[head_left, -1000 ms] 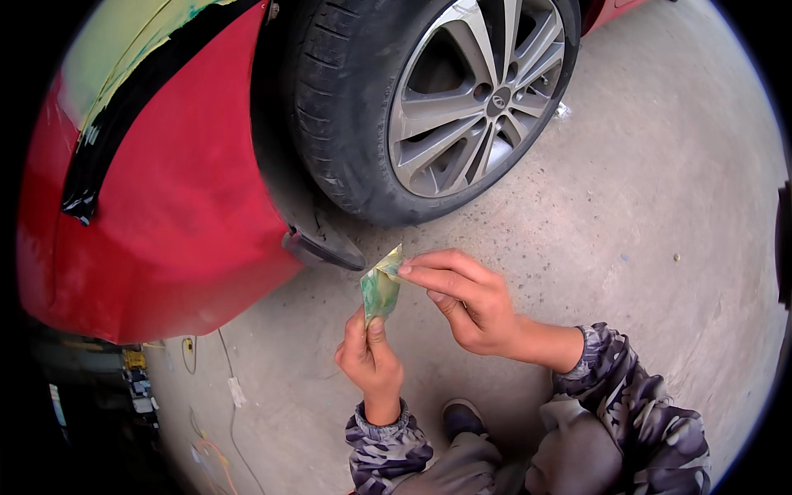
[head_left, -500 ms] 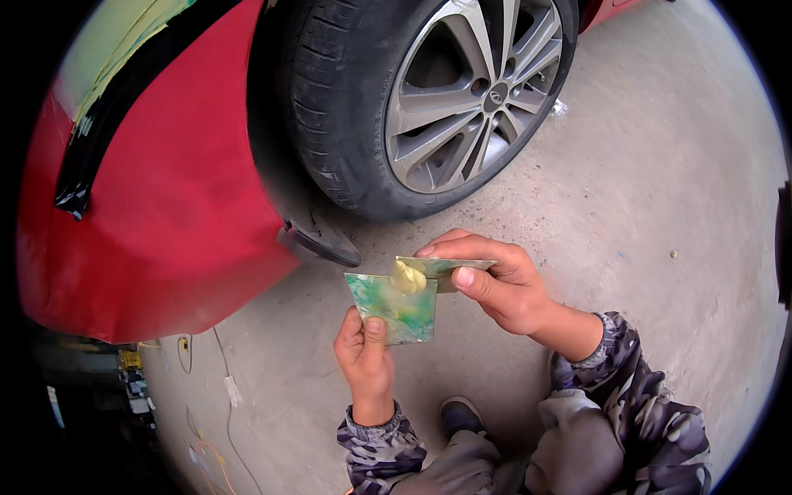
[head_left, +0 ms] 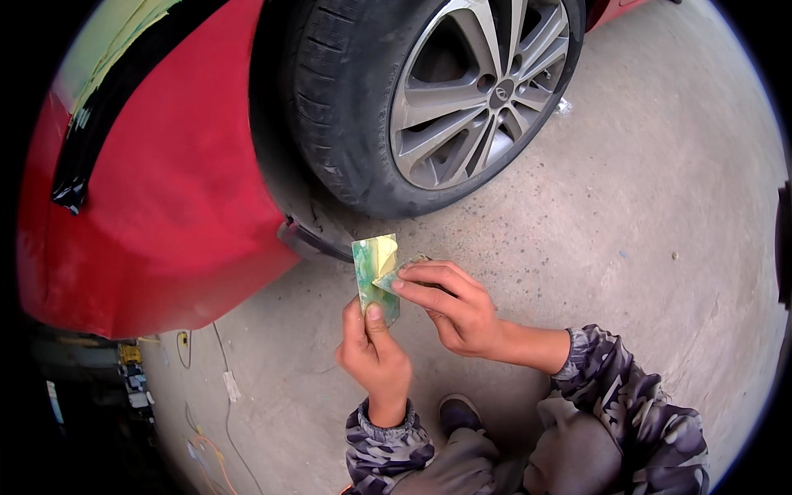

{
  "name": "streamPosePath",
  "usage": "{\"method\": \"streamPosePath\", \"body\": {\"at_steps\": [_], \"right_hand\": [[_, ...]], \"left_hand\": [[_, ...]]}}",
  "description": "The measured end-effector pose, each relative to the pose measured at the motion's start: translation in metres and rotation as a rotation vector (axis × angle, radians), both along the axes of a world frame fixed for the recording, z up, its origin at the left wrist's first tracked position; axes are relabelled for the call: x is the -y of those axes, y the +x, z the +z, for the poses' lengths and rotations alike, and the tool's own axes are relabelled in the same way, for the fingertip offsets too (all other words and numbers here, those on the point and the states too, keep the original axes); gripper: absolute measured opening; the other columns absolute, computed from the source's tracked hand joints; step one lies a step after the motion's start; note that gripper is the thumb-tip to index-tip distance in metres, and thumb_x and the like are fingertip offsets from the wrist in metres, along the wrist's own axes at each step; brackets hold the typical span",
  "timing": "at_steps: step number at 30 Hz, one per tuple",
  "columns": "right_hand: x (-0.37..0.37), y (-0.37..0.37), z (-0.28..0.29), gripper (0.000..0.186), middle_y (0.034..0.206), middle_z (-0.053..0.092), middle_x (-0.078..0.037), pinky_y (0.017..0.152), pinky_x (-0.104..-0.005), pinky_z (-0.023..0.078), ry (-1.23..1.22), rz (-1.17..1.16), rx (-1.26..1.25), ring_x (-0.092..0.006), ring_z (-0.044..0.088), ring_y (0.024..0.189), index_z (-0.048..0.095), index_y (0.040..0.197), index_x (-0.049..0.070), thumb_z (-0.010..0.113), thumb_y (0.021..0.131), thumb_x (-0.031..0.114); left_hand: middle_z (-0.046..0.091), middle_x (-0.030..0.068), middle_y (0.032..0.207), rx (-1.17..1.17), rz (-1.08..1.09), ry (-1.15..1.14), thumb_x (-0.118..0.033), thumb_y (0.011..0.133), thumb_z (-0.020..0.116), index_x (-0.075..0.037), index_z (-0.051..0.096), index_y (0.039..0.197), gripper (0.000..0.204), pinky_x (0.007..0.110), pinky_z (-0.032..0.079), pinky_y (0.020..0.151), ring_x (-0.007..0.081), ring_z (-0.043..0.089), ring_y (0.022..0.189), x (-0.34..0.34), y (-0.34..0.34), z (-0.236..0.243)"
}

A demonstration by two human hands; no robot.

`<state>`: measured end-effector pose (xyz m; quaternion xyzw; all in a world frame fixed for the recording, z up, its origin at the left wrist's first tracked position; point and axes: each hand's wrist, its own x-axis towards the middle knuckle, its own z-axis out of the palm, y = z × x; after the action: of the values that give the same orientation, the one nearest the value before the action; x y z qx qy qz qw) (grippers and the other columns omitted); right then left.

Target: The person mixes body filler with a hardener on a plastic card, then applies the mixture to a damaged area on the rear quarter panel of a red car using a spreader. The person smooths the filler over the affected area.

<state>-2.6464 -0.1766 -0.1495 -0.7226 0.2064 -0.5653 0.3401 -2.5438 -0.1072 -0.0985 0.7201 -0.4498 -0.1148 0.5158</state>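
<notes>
My left hand (head_left: 375,359) is closed round the lower end of an upright flat plate (head_left: 369,256), stained green and carrying a smear of pale yellow paste (head_left: 386,254). My right hand (head_left: 454,313) grips a second stained plate (head_left: 384,280), whose edge is pressed against the first plate's face at the paste; much of it is hidden under my fingers. Both hands are low in front of the car's wheel (head_left: 501,95), near the lower corner of its red bumper (head_left: 173,206).
A yellow-coated patch (head_left: 99,58) and black strip (head_left: 107,107) run along the bodywork at upper left. A dark flap (head_left: 313,239) hangs from the bumper's corner. Cables (head_left: 223,355) and dim clutter (head_left: 132,371) lie at lower left on the concrete floor (head_left: 660,206). My shoe (head_left: 458,412) shows below.
The plate in my left hand has risen and turned narrower to the view. My right hand has moved down and left, turning its plate so the edge now rests on the left one.
</notes>
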Motion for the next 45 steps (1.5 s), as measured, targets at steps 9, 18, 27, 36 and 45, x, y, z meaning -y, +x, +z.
{"method": "streamPosePath", "body": {"at_steps": [9, 18, 27, 36, 45], "right_hand": [[0.019, -0.014, 0.023, 0.041, 0.107, 0.061, -0.013, 0.074, -0.0358, 0.05, 0.05, 0.027, 0.054, -0.03, 0.06, 0.091, 0.063, 0.113, 0.006, 0.057, 0.075, -0.008], [0.012, -0.02, 0.015, 0.028, 0.108, 0.062, -0.016, 0.078, -0.034, 0.051, 0.213, 0.14, 0.034, -0.0274, 0.062, 0.094, 0.062, 0.113, 0.0, 0.052, 0.087, -0.005], [0.008, -0.02, 0.018, 0.026, 0.109, 0.062, -0.016, 0.081, -0.0333, 0.05, 0.147, 0.197, -0.002, -0.0267, 0.062, 0.097, 0.062, 0.112, -0.001, 0.051, 0.089, -0.003], [0.03, -0.039, 0.047, 0.029, 0.12, 0.06, -0.012, 0.092, -0.035, 0.044, 0.536, 0.485, 0.332, -0.0247, 0.057, 0.108, 0.057, 0.121, -0.001, 0.047, 0.095, 0.01], [0.024, -0.034, 0.014, 0.033, 0.115, 0.06, -0.015, 0.088, -0.0354, 0.046, 0.336, 0.091, 0.099, -0.0299, 0.058, 0.104, 0.06, 0.118, 0.002, 0.051, 0.086, -0.003]], "left_hand": [[0.06, 0.0037, 0.087, 0.134, -0.044, 0.041, -0.013, 0.099, 0.046, 0.005, 0.056, 0.103, 0.021, 0.023, 0.044, 0.071, 0.0081, 0.052, 0.08, -0.008, 0.009, -0.002], [0.067, 0.0116, 0.082, 0.168, 0.054, -0.056, -0.008, 0.093, 0.052, 0.005, 0.06, 0.107, 0.021, 0.024, 0.045, 0.059, 0.0107, 0.058, 0.065, -0.006, 0.019, -0.009], [0.066, 0.0087, 0.079, 0.204, 0.001, -0.144, -0.011, 0.094, 0.053, 0.006, 0.061, 0.104, 0.021, 0.023, 0.043, 0.057, 0.0088, 0.055, 0.062, -0.006, 0.017, -0.018], [0.06, 0.0018, 0.093, -0.578, -0.298, -0.083, -0.02, 0.094, 0.057, 0.002, 0.059, 0.1, 0.024, 0.021, 0.041, 0.076, 0.0073, 0.052, 0.084, -0.013, 0.033, -0.017], [0.062, 0.0046, 0.095, -0.63, -0.191, -0.186, -0.019, 0.096, 0.054, 0.005, 0.058, 0.104, 0.025, 0.022, 0.043, 0.077, 0.0089, 0.054, 0.085, -0.005, 0.023, -0.007]]}}
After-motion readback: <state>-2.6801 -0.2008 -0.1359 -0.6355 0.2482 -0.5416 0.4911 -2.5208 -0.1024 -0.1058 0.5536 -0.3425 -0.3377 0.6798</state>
